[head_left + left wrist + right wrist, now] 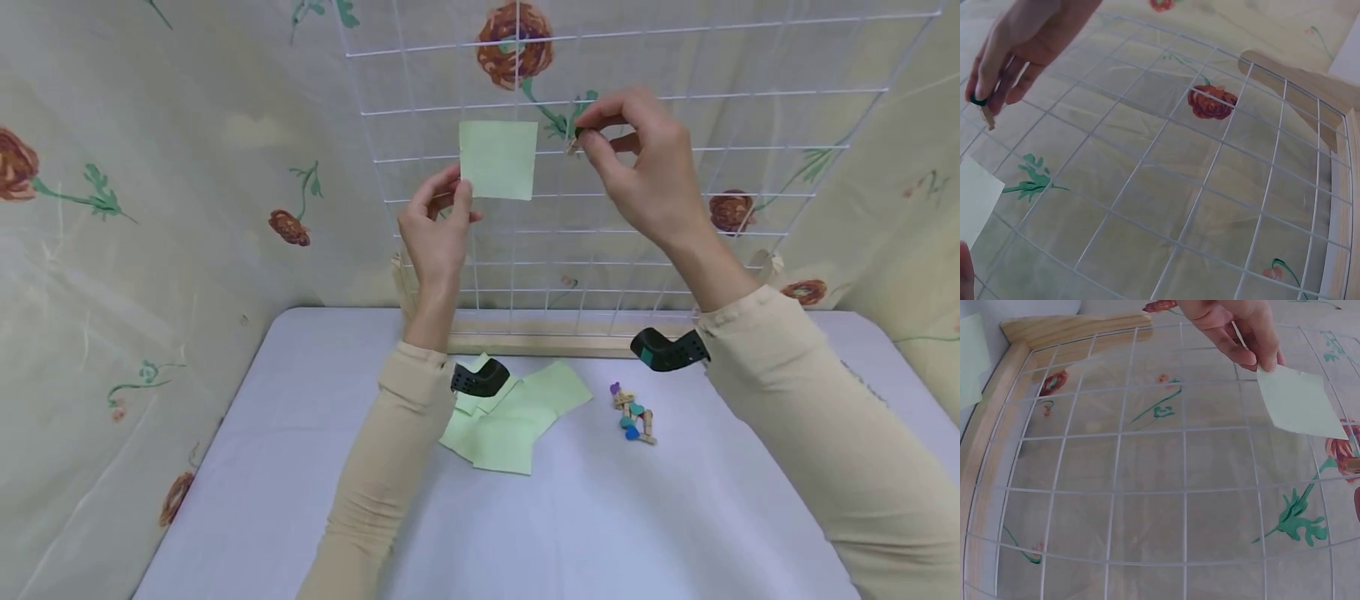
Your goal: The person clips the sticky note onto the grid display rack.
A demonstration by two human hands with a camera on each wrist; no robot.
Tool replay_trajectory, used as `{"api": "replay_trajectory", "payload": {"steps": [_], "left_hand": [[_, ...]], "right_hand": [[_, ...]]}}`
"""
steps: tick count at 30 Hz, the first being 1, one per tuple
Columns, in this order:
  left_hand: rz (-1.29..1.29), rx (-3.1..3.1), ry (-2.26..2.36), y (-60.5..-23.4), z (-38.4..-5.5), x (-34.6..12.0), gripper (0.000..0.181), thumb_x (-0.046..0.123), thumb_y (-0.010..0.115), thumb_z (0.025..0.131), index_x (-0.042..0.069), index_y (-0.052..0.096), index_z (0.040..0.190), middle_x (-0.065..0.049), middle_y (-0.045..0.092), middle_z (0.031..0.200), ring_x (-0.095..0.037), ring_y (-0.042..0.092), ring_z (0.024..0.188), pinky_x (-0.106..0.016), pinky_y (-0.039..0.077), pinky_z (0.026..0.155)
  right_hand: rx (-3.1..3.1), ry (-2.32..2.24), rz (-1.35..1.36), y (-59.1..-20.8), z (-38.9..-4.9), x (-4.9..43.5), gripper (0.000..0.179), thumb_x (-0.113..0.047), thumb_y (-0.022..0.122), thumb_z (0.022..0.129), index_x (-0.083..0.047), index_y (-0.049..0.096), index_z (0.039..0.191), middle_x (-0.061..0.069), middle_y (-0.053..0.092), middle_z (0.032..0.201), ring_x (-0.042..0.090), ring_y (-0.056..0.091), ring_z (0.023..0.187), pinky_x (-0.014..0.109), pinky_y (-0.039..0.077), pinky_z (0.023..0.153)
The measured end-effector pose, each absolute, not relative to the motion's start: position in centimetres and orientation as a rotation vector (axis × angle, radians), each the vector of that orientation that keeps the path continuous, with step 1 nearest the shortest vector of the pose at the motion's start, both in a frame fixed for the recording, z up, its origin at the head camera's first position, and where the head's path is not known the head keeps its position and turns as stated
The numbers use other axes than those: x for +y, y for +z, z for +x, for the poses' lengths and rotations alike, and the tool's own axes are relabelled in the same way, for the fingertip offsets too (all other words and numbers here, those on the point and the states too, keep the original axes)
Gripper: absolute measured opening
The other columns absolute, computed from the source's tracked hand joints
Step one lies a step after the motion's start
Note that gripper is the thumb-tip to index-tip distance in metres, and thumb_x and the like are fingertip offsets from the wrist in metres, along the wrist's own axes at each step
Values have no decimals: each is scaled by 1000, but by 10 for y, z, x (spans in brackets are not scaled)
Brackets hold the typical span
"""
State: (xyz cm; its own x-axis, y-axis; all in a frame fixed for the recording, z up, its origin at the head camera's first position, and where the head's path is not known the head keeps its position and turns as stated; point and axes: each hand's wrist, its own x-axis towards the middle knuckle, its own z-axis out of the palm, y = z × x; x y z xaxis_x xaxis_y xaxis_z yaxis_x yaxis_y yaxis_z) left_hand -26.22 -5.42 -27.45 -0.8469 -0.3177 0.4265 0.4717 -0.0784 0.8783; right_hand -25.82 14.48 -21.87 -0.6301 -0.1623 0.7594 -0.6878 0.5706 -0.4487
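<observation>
Head view looks forward-down; wrist views, apparently nearer, share its grid (585, 231).

Left sleeve (367, 492): was beige, creased, gathered at the cuff (415, 367)
Right sleeve (825, 450): matched it
Left mount (483, 378): was black, bent, with small holes (463, 380)
Right mount (667, 351): was black, with a teal patch (647, 356)
Left hand (438, 229), right hand (648, 162): were bare
</observation>
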Motion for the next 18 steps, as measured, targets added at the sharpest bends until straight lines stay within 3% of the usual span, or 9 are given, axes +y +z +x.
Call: {"api": "replay_trajectory", "payload": {"steps": [18], "left_hand": [[-238, -1659, -1954, -269, -259, -41, 23, 3, 62, 88, -4, 65, 110, -16, 64, 98, -14, 59, 78, -27, 57, 63]], "right_hand": [[-2115, 919, 690, -196, -261, 142, 19, -12, 56, 94, -2, 64, 108, 7, 62, 106, 6, 56, 99, 11, 44, 77]]}}
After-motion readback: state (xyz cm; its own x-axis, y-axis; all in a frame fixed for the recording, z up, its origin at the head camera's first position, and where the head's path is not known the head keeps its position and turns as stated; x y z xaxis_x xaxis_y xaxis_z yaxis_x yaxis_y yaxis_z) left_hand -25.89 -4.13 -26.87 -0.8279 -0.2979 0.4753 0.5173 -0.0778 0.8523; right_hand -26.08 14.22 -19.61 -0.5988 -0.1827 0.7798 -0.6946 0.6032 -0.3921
